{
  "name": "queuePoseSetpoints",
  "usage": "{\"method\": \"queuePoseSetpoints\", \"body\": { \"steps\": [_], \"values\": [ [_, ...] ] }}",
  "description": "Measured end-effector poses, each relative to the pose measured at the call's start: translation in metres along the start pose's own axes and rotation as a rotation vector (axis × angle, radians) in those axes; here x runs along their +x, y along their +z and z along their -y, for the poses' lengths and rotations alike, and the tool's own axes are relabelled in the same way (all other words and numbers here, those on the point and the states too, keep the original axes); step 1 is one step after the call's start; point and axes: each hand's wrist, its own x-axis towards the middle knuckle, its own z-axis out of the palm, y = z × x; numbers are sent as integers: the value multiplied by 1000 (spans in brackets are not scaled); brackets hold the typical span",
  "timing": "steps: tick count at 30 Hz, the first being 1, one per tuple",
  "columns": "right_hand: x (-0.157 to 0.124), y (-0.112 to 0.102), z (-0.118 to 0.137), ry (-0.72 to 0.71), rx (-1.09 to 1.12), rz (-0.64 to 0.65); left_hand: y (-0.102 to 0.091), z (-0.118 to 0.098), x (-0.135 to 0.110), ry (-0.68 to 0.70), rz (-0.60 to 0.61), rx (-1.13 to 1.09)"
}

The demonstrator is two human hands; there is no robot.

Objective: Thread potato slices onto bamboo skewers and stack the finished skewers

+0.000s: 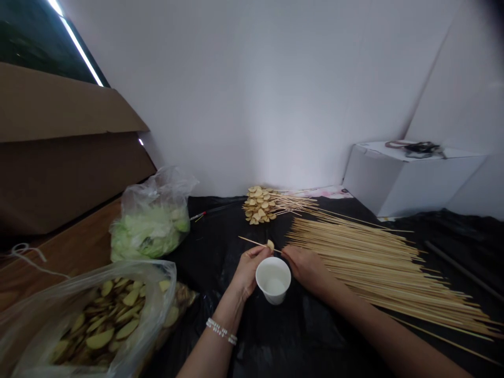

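My left hand is closed on a small potato slice behind the paper cup. A bamboo skewer runs through or past the slice; I cannot tell which. Its thin end sticks out to the left, while my right hand pinches its other end. Between my forearms stands a white paper cup, partly in front of my left fingers; what it contains is unclear. To the right lies a wide spread of bare skewers. Behind my hands sits a pile of skewered potato slices, their sticks pointing right.
At the lower left, an open plastic bag holds many potato slices. Another clear bag of pale green leaves stands behind it. A cardboard box is at far left, a white box at back right. Black sheeting covers the work surface.
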Motion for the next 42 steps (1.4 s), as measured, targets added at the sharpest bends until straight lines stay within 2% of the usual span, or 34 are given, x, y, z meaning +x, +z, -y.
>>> {"method": "queuePoseSetpoints", "body": {
  "steps": [4,8,11,14,20,24,29,33,36,42],
  "values": [
    [0,-5,-6,40,19,-50,-11,-9,8,-22,-37,-314],
    [0,-5,-9,55,7,-66,-24,-18,10,-14,51,-528],
    [0,-4,-10,45,9,-49,-28,-18,9,17,80,-499],
    [0,-5,-10,40,15,-45,-27,-16,11,24,51,-437],
    [0,-7,-9,49,6,-44,-18,-14,13,48,-55,-317],
    [-1,-7,-9,47,12,-35,-18,-14,13,72,-149,-235],
    [-1,-7,-9,37,14,-39,-24,-17,12,35,-84,-255],
    [-1,-6,-10,40,16,-38,-21,-22,8,7,-40,-317],
    [0,-5,-11,44,15,-29,-18,-21,9,-5,-69,-309],
    [0,-7,-9,51,-10,-35,-17,-16,11,55,-157,-271]
  ]
}}
